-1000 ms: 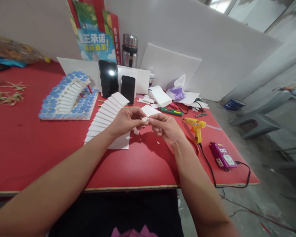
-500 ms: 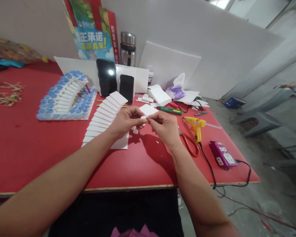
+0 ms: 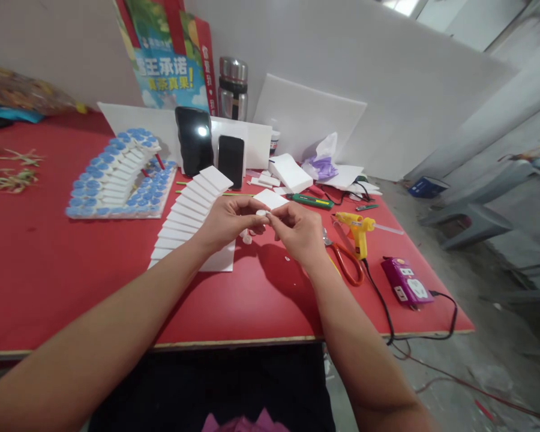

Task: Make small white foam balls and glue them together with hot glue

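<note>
Right of the fanned white stair strip (image 3: 186, 211), your left hand (image 3: 225, 222) and right hand (image 3: 300, 233) both pinch a small white disc (image 3: 261, 213), neither nearer, its long axis unclear.

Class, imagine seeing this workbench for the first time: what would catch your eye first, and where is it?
The bright red tabletop stands out first, with the left hand and right hand meeting over it at a small white piece. Left of them is a blue-and-white stepped model; to their right, a yellow glue gun.
</note>
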{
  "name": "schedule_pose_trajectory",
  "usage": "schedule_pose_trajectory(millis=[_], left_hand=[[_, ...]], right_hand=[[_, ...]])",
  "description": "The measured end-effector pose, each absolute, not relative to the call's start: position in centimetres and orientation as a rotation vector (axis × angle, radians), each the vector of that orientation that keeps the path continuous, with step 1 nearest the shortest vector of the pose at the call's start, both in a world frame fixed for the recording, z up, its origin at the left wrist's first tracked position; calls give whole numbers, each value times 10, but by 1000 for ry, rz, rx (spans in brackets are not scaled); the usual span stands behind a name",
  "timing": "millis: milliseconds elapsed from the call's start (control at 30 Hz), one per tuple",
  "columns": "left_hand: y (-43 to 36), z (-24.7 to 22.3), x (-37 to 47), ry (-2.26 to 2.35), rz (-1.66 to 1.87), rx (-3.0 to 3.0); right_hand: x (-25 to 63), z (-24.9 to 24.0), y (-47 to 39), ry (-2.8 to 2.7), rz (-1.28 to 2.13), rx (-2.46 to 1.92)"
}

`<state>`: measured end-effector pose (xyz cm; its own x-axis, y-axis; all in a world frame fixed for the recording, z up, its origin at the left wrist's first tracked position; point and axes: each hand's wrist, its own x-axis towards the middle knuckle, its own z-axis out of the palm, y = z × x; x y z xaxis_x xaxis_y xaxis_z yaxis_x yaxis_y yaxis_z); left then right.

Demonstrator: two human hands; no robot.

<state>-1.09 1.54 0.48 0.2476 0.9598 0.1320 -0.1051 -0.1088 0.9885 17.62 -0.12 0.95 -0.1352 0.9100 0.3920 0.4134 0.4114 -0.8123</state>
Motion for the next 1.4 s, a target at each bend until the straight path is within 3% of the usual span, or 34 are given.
schedule_pose_trajectory(millis=[267, 400, 633, 833, 1067, 1400], left_hand=[[21, 1, -10, 728, 1032, 937], [22, -4, -11, 714, 956, 865], [21, -5, -9, 733, 1002, 981], [23, -6, -9, 731, 1007, 1004], [22, -4, -11, 812, 1027, 1111], [16, 4, -10, 873, 1095, 1313]], right_hand=[[177, 16, 2, -1584, 1019, -1084], [174, 16, 0, -1546, 1014, -1063], [173, 15, -1, -1600, 799, -1083], [178, 19, 0, -1626, 1016, -1055], [176, 13, -1, -1696, 865, -1064], [181, 20, 1, -1572, 1235, -957]])
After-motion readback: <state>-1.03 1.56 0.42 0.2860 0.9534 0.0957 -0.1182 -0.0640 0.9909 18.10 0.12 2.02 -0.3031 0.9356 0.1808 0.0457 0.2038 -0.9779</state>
